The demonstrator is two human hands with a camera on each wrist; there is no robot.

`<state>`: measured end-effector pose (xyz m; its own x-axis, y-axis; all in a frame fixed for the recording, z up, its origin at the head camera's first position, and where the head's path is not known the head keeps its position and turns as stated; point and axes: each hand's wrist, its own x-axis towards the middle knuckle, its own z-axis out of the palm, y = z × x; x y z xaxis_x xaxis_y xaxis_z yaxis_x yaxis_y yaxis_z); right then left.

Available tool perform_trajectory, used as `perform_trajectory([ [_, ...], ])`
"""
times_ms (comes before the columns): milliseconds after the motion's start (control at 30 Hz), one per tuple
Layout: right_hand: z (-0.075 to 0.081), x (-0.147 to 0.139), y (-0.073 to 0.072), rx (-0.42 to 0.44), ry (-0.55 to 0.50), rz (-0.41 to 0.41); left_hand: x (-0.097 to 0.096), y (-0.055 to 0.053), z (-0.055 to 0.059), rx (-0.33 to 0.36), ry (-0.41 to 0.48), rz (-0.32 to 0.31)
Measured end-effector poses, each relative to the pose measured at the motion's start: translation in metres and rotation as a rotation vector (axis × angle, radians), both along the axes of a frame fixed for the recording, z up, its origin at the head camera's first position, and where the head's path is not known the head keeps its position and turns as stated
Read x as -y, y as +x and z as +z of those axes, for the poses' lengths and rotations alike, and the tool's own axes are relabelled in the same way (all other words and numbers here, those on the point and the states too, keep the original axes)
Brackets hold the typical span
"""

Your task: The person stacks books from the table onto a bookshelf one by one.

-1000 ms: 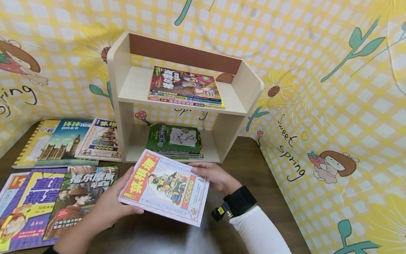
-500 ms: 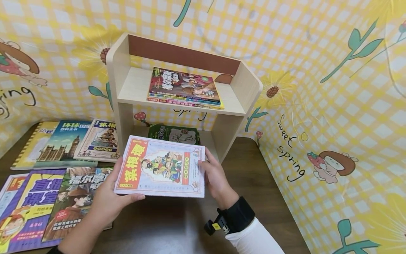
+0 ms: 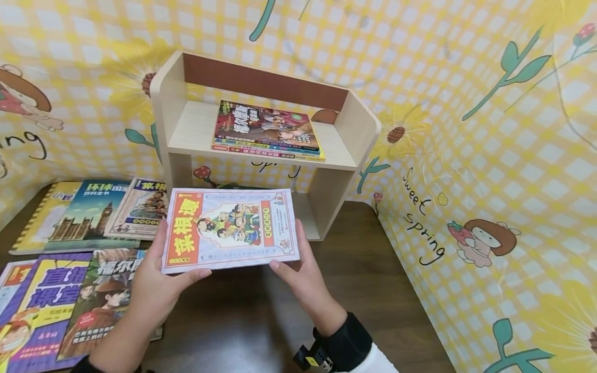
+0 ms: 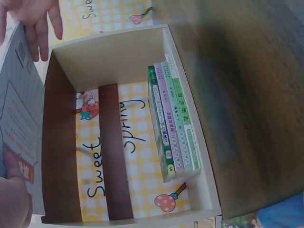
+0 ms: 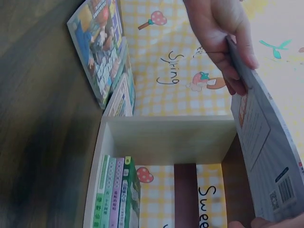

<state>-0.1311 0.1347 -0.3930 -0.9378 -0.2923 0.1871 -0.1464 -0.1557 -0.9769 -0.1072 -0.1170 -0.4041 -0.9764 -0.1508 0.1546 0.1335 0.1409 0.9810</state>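
Observation:
Both hands hold a pale lilac book point(image 3: 233, 228) with a red title panel, cover up and tilted, before the lower shelf of a wooden bookshelf point(image 3: 359, 129). My left hand point(image 3: 156, 282) grips its left end, thumb along the near edge. At the right end my right hand point(image 3: 305, 274) grips it, thumb at the near corner. The book's back cover point(image 4: 21, 109), with a barcode, shows in the wrist views. A stack of green and purple books point(image 4: 173, 118) lies on the lower shelf, mostly hidden by the held book in the head view.
Another book stack point(image 3: 266, 129) lies flat on the upper shelf. On the dark wooden table point(image 3: 373, 269), several books overlap at the left, among them a blue book point(image 3: 93, 212) and a dark detective-cover book point(image 3: 100, 305). Yellow checked cloth point(image 3: 466, 155) surrounds the table.
The held book has risen toward the shelf and shifted left, levelling out and covering the lower stack. My right hand has slid from its far edge to its right end.

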Motion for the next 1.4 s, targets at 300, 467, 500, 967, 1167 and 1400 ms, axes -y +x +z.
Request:
perform_trajectory([
  [300, 0.012, -0.004, -0.005, -0.166, 0.109, -0.053, -0.002, -0.008, 0.025, -0.092, -0.108, -0.012],
  [467, 0.021, -0.008, -0.011, -0.243, 0.137, -0.08, -0.005, -0.015, 0.04, -0.113, -0.168, -0.011],
  [500, 0.023, -0.009, -0.013, -0.25, 0.138, -0.083, -0.005, -0.016, 0.042, -0.117, -0.168, -0.016],
  [967, 0.057, -0.012, -0.055, -0.238, 0.067, -0.135, -0.008, -0.067, 0.085, -0.136, -0.239, -0.098],
  [1167, 0.065, -0.009, -0.073, -0.202, 0.122, -0.183, -0.006, -0.085, 0.094, -0.097, -0.264, -0.105],
  [1400, 0.072, -0.009, -0.088, -0.164, 0.225, -0.286, -0.008, -0.101, 0.105, -0.085, -0.364, -0.081],
])
